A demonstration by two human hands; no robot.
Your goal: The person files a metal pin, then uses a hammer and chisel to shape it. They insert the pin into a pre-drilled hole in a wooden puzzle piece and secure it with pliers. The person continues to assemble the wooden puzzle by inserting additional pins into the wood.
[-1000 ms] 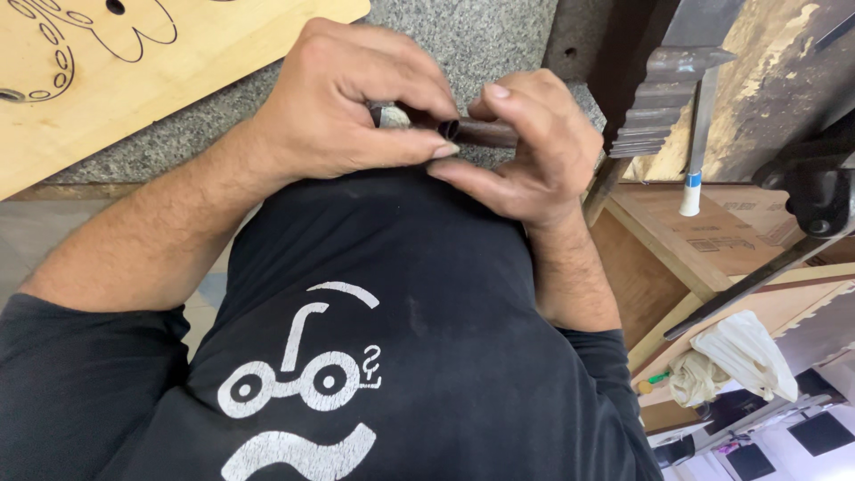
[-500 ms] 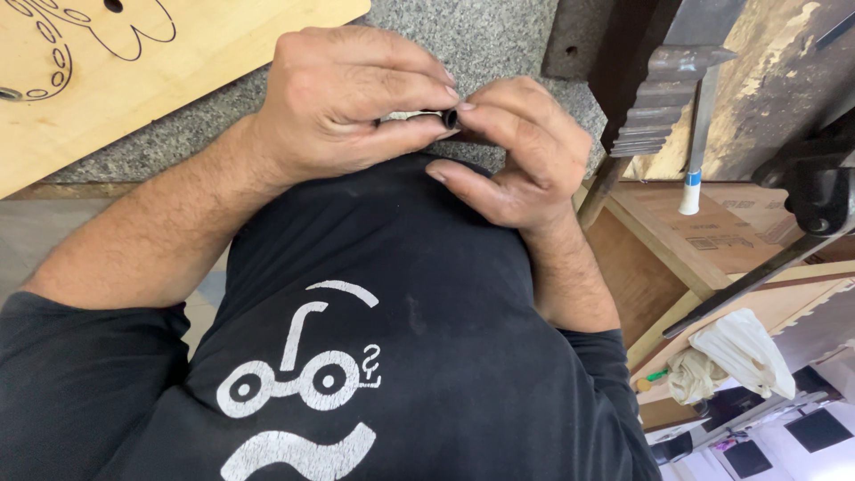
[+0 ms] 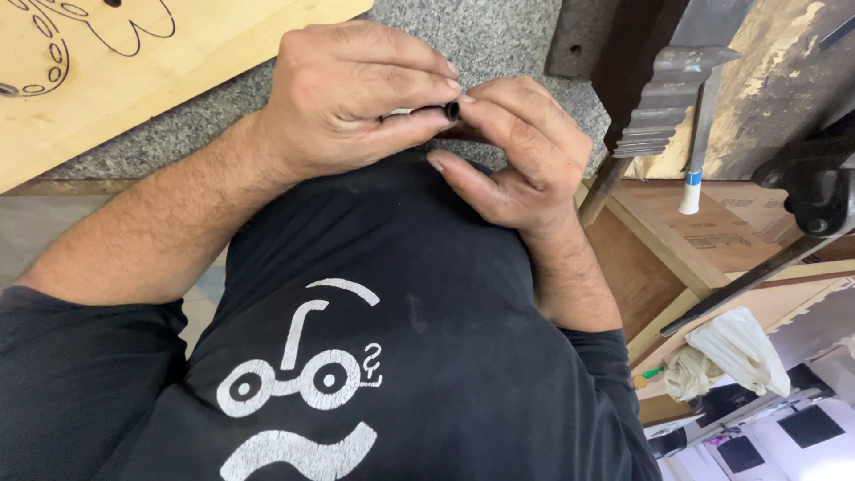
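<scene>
Black small tube [image 3: 451, 110], earlier showing longer, now nearly hidden, pinched between left hand [image 3: 356, 93] and right hand [image 3: 517, 151] above grey table [image 3: 499, 36].

A single head-worn view is aimed steeply down, close over the wearer's chest, hands held at upper centre.

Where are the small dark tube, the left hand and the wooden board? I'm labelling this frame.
small dark tube [image 3: 451, 110], head view, its round open end.
left hand [image 3: 356, 93], head view, back of hand.
wooden board [image 3: 134, 80], head view, bare face.
</scene>
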